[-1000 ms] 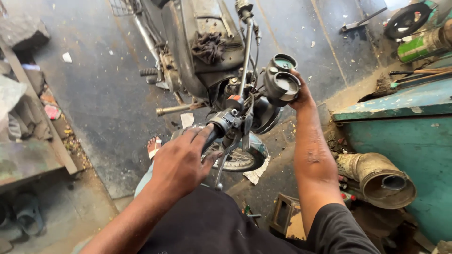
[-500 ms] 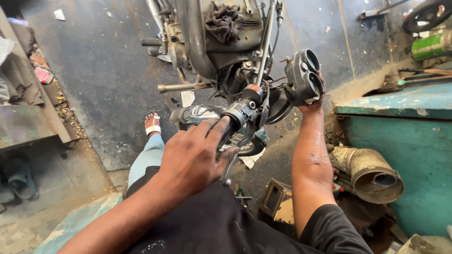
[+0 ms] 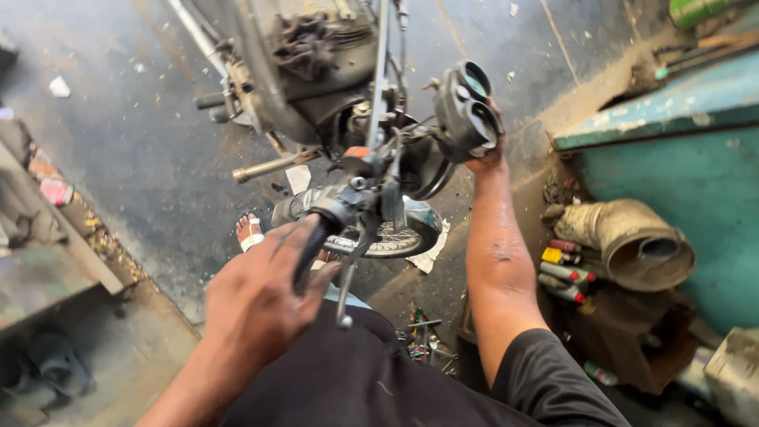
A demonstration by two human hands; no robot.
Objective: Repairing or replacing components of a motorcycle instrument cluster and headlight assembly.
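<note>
Our left hand [image 3: 257, 296] is wrapped around the black handlebar grip [image 3: 312, 245], fingers curled closed on it, with the bare lever [image 3: 348, 285] hanging just at its 3 o'clock. At 1 o'clock from there, our right hand [image 3: 486, 154] reaches up and closes on the back of the twin round gauges [image 3: 468, 111] (the fingers are mostly hidden behind the housing, so we cannot tell how tightly). Between both hands sits the handlebar clamp with its cables, and beyond it, at 12 o'clock, the motorcycle frame [image 3: 316, 71] stands on the dark concrete floor [image 3: 134, 158]. A rusty pipe [image 3: 632, 241] lies at 3 o'clock, beside the teal workbench [image 3: 680, 174]. Our sandalled foot [image 3: 250, 231] shows at 9 o'clock of the grip.
</note>
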